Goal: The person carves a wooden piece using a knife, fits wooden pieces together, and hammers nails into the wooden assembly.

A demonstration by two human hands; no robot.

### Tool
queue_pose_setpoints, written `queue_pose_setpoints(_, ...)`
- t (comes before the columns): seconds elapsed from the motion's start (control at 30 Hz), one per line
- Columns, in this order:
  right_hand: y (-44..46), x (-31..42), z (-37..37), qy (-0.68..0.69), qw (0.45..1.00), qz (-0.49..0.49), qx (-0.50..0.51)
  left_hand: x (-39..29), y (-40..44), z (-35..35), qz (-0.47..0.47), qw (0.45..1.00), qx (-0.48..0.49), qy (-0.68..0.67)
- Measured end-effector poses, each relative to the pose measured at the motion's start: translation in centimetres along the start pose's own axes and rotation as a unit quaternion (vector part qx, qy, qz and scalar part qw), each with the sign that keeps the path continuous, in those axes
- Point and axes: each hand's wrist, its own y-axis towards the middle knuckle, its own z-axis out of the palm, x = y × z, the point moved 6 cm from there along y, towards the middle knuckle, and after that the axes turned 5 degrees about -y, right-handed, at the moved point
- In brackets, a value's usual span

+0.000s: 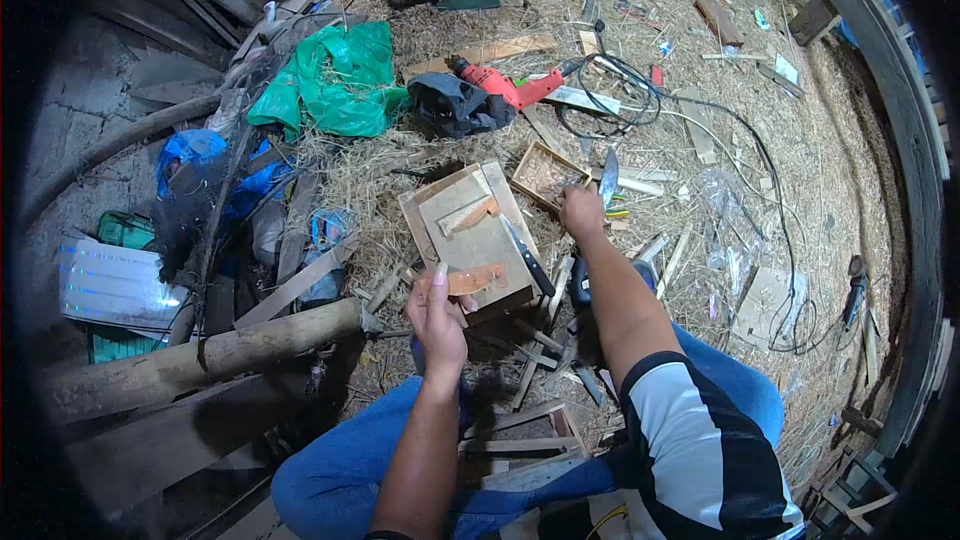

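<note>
My left hand [437, 323] is closed on a thin, flat orange-brown piece [480, 280], probably wood, held over the near edge of a wooden block-like stand [455, 230]. On that stand lie a second small wooden piece [468, 215] with a pale speckled face and a knife [530, 258] with a black handle. My right hand [582, 212] reaches to the near right corner of a small open wooden box [527, 187], its fingers drawn together. Small bits lie in the box, too fine to name; whatever the fingertips hold is hidden. Beside this hand stands a broad metal blade [609, 178].
Beyond the box lies a red power drill [510, 87] next to a black bag [455, 105], with its cable [640, 90] looped rightward. A green plastic bag [340, 80] is at the left. A bamboo pole [200, 365] runs at lower left. Straw, shavings and wood scraps cover the ground.
</note>
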Motion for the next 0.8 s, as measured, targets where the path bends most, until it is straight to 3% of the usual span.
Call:
queue_pose_setpoints(0.23,0.4,-1.4,-1.4,0.112,0.990,0.053,-0.068,-0.4,-0.1,0.3,0.008,1.000,0.017,0.010)
queue_pose_setpoints(0.43,1.3,-2.8,-0.5,0.236,0.958,0.158,-0.028,-0.6,-0.2,0.6,0.016,1.000,0.019,0.014)
queue_pose_setpoints(0.57,2.5,-4.0,2.3,0.291,0.943,0.154,-0.044,-0.7,-0.1,0.5,0.018,1.000,0.006,0.023)
queue_pose_setpoints(0.8,2.7,-3.4,0.7,0.369,0.915,0.162,-0.035,-0.6,0.1,0.6,0.023,0.999,0.031,0.028)
